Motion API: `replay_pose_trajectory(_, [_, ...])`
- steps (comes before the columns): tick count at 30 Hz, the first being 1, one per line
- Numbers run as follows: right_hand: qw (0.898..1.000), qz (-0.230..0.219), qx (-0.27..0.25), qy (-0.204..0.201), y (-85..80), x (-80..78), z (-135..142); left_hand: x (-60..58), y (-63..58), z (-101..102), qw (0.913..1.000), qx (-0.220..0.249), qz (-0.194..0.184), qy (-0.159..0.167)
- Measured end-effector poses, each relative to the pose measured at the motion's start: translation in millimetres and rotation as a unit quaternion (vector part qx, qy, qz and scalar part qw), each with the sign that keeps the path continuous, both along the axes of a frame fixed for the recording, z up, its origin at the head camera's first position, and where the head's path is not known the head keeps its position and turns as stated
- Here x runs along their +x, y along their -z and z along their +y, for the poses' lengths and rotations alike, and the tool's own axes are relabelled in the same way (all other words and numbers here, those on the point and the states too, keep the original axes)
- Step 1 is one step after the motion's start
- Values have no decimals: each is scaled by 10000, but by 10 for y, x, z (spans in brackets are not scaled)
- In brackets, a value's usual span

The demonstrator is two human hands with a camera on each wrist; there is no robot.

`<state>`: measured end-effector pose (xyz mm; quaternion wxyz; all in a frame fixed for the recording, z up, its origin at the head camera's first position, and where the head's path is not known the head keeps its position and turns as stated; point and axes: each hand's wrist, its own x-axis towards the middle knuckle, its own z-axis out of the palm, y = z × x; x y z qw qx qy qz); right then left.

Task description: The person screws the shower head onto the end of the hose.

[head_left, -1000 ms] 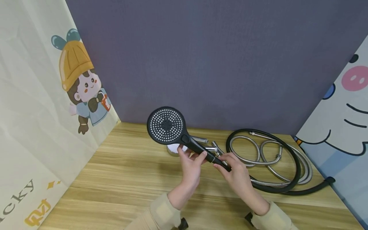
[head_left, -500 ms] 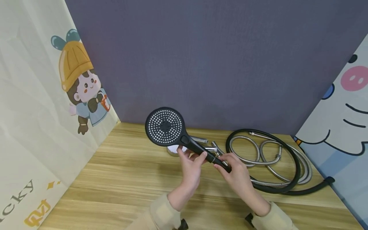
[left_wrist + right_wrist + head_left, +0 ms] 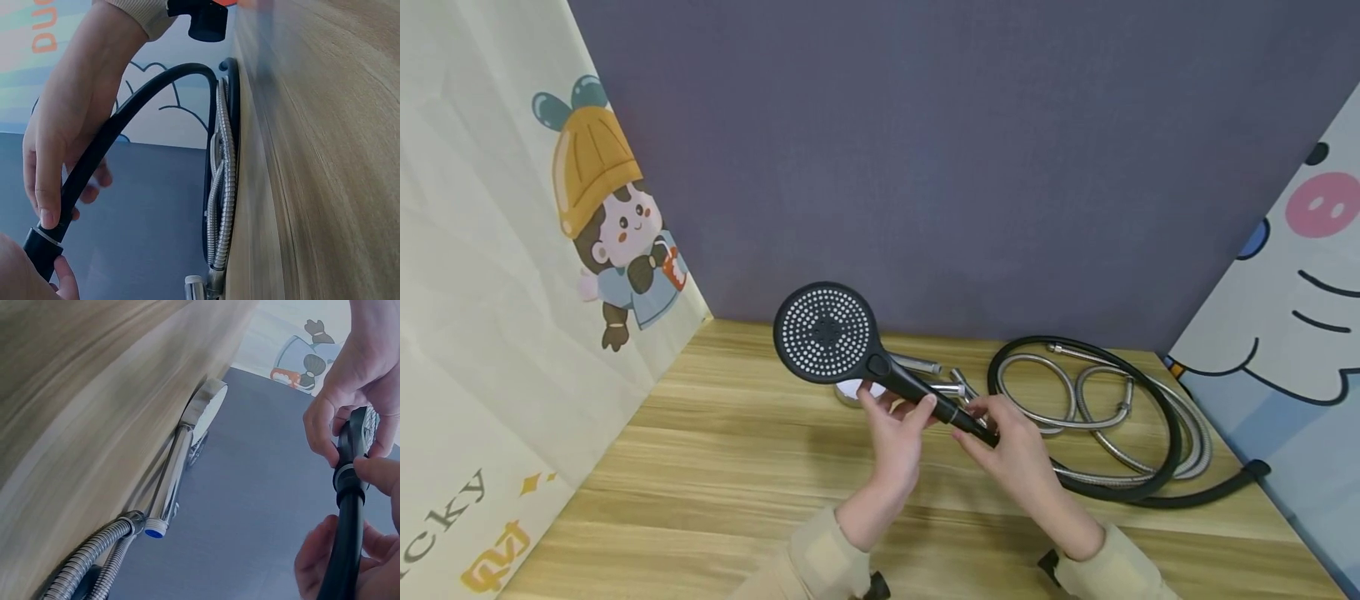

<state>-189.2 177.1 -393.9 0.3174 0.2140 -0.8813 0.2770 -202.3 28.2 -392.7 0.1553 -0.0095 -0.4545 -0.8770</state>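
Observation:
A black shower head with a round face of pale nozzles is held above the table, tilted with its face toward the head camera. My left hand grips its handle near the lower end. My right hand pinches the black hose right where it meets the handle, thumb and fingers around the joint. In the right wrist view a thin light ring shows at that joint. From there the black hose bends down to the coil on the table.
Behind the shower head lies a chrome shower head with a white face, partly hidden in the head view. Chrome handles stick out beside it. Coiled metal hoses rest at the right on the wooden table. A grey-blue panel stands behind.
The black shower head's face has shifted slightly left and down. Both hands keep their places on the handle and the hose end.

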Motion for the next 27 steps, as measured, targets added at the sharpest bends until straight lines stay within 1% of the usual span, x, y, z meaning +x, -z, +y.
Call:
replay_pose_trajectory(8, [9997,145,172,-101,-71,-64,-70,3,-22,3,10000,7,-79,-30])
replay_pose_trajectory(12, [9990,336,280,-97,-88,-105,-108,12,-31,3,9999,-17,-136,-34])
replay_pose_trajectory(19, [9975,557,405,-160,-78,-170,-159,36,-25,-8,9996,-165,-239,-5])
replay_pose_trajectory(27, [9965,655,509,-62,-72,-193,-190,35,-12,-4,9994,-180,-299,3])
